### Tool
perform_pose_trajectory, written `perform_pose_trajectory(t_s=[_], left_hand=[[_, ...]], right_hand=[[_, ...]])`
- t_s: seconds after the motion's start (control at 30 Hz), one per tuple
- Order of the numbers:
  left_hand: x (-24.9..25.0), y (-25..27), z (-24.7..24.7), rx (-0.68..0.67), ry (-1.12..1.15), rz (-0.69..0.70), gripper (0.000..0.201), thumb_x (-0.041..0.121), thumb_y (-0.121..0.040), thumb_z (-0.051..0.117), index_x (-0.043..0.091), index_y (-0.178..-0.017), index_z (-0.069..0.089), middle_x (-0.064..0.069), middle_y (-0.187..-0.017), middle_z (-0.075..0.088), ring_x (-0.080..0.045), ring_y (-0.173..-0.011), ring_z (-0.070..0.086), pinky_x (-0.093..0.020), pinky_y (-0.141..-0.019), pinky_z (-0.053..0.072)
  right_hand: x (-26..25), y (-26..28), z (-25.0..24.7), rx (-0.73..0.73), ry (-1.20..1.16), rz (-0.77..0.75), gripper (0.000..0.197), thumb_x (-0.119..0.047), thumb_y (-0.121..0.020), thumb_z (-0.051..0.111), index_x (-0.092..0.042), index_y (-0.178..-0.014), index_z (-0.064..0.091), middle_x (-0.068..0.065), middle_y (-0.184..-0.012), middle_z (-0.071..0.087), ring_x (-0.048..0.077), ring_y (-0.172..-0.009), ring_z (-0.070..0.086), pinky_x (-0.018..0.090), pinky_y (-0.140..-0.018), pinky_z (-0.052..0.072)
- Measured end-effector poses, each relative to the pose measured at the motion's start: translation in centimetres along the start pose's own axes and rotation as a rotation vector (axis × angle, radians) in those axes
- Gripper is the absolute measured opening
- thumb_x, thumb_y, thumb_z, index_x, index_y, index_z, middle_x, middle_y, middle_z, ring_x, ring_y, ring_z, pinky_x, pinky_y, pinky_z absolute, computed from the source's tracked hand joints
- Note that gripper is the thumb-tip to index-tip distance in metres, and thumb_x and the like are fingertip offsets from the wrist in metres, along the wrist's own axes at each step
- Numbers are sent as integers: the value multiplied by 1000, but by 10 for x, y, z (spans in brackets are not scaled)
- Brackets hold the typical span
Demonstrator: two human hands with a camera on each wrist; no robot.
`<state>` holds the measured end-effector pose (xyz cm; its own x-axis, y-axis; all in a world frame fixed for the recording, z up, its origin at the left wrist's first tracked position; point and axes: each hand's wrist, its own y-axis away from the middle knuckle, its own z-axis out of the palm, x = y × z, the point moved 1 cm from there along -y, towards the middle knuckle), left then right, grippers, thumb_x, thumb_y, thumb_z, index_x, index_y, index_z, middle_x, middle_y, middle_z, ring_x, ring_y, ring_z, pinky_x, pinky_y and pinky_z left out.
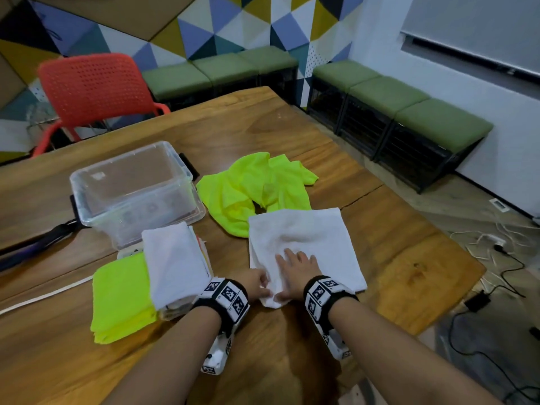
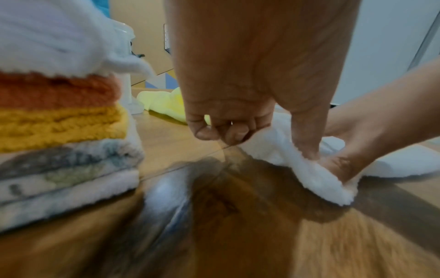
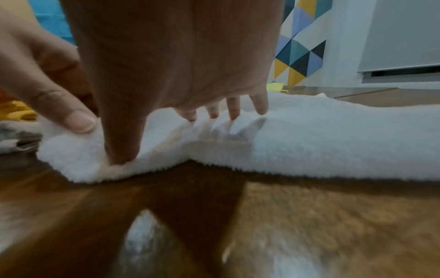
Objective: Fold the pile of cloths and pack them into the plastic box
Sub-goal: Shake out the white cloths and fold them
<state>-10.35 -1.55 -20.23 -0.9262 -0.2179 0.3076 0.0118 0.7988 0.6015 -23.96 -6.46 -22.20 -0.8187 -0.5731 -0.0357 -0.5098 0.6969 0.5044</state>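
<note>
- The white towel (image 1: pixel 304 244) lies flat on the bench (image 1: pixel 394 229), just ahead of you; soft, light, floppy.
- Your left hand (image 1: pixel 257 283) pinches its near corner; your right hand (image 1: pixel 295 266) presses flat, fingers straight.
- Take corners, not the middle.
- The plastic box (image 1: pixel 131 188) waits far-left.

A red chair (image 1: pixel 93 86) stands behind the wooden table (image 1: pixel 292 133), green benches (image 1: pixel 409 112) beyond.
</note>
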Motion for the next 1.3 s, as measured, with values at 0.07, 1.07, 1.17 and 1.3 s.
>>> perform_pose_trajectory(t_s=[0.07, 1.07, 1.17, 1.3], left_hand=[[-3, 5, 1, 16, 60, 19, 30, 37, -88, 59, 15, -108, 62, -6, -108, 64, -20, -96, 57, -25, -73, 40], [-37, 47, 39, 252, 443, -204, 32, 36, -79, 70, 23, -88, 42, 4, -84, 52, -18, -83, 57, -30, -73, 47], [-24, 52, 45, 428, 124, -26, 46, 38, -77, 69, 21, -111, 44, 0, -114, 46, -20, -108, 49, -31, -85, 42], [-8, 46, 57, 341, -253, 81, 37, 18, -88, 53, 23, -123, 44, -2, -130, 40, -24, -121, 39, -34, -97, 35]], right_hand=[[1, 3, 7, -55, -43, 24, 101, -63, -78, 56, -25, -149, -5, 2, -158, -11, 32, -145, -4, 57, -114, 6], [21, 49, 8, 274, -64, 161, 42, -15, -87, 49, -14, -128, 41, 10, -137, 39, 29, -126, 37, 40, -106, 31], [42, 63, 12, 215, 60, 308, 46, -8, -85, 51, -13, -129, 37, 11, -134, 37, 29, -125, 36, 39, -104, 33], [63, 74, 28, 113, 105, 373, 53, -16, -86, 56, -16, -133, 33, 8, -135, 37, 27, -126, 38, 37, -102, 36]])
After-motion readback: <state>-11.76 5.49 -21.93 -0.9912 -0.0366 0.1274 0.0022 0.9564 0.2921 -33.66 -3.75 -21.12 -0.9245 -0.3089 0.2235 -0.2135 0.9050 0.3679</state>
